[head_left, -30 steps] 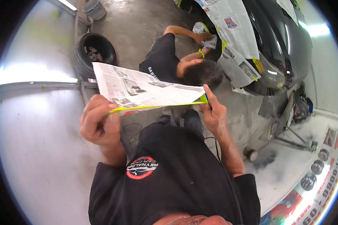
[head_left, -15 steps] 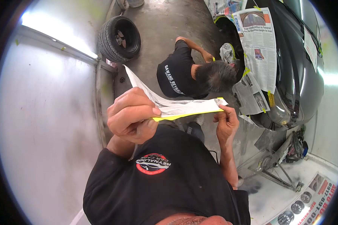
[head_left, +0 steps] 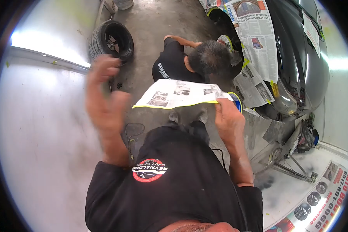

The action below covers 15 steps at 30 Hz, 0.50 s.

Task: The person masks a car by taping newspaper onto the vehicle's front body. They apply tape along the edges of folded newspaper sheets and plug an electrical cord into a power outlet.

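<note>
My right hand pinches the right end of a piece of newspaper. A strip of yellow masking tape runs along the newspaper's near edge. Just behind my right hand shows part of a blue-and-yellow ring, which looks like a roll of tape; whether my fingers hold it too is hidden. My left hand is raised to the left, apart from the newspaper. It is blurred, with the thumb spread from the fingers and nothing in it.
A co-worker in a black shirt crouches ahead beside a dark car masked with taped newspaper. A tire stands near the left wall. A cable lies on the floor. A printed banner is at lower right.
My left hand has let go of the newspaper's left end and moved up and left. The newspaper now hangs flatter, its printed face showing. The co-worker's head appears farther left.
</note>
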### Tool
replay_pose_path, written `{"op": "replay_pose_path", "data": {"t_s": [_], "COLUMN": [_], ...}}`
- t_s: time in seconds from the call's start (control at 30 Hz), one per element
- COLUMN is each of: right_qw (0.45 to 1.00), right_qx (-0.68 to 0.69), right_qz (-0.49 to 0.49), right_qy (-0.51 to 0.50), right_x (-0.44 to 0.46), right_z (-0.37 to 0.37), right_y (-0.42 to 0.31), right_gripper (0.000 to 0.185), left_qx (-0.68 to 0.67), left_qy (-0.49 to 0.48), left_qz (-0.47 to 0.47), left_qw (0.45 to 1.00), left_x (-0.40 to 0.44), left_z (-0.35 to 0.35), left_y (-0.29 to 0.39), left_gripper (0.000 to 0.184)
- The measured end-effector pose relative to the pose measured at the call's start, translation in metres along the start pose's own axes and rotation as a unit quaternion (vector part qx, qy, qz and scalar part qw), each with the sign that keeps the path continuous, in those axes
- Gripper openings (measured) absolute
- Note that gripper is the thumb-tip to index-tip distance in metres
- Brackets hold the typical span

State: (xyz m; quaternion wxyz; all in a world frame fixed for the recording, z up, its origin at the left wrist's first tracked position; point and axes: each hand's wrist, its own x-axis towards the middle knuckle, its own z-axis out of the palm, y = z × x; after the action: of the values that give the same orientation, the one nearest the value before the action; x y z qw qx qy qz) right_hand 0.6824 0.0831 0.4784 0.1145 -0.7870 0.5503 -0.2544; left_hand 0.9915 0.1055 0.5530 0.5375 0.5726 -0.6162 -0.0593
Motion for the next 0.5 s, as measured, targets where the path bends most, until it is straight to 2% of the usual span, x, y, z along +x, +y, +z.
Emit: {"op": "replay_pose_path", "data": {"t_s": [0.07,0.13,0.17,0.33,0.5], "right_qw": [0.998,0.995,0.993,0.988,0.987], "right_qx": [-0.041,-0.052,-0.061,-0.091,-0.093], "right_qz": [-0.029,-0.053,-0.063,-0.091,-0.09], "right_qy": [-0.049,-0.069,-0.082,-0.088,-0.093], "right_x": [0.004,0.009,0.011,0.012,0.01], "right_z": [0.0,0.004,0.004,0.002,0.0], "right_y": [-0.008,-0.013,-0.015,-0.014,-0.008], "right_gripper": [0.006,0.004,0.005,0.006,0.006], "left_qx": [0.09,0.109,0.106,0.14,0.148], "left_qy": [-0.223,-0.318,-0.319,-0.338,-0.329], "left_qz": [0.086,0.091,0.093,0.09,0.106], "left_qw": [0.967,0.937,0.937,0.926,0.927], "left_x": [0.0,-0.018,-0.03,-0.055,-0.058], "left_z": [0.025,0.066,0.086,0.127,0.133], "left_y": [0.033,0.044,0.039,0.015,0.013], "left_gripper": [0.072,0.069,0.055,0.026,0.011]}}
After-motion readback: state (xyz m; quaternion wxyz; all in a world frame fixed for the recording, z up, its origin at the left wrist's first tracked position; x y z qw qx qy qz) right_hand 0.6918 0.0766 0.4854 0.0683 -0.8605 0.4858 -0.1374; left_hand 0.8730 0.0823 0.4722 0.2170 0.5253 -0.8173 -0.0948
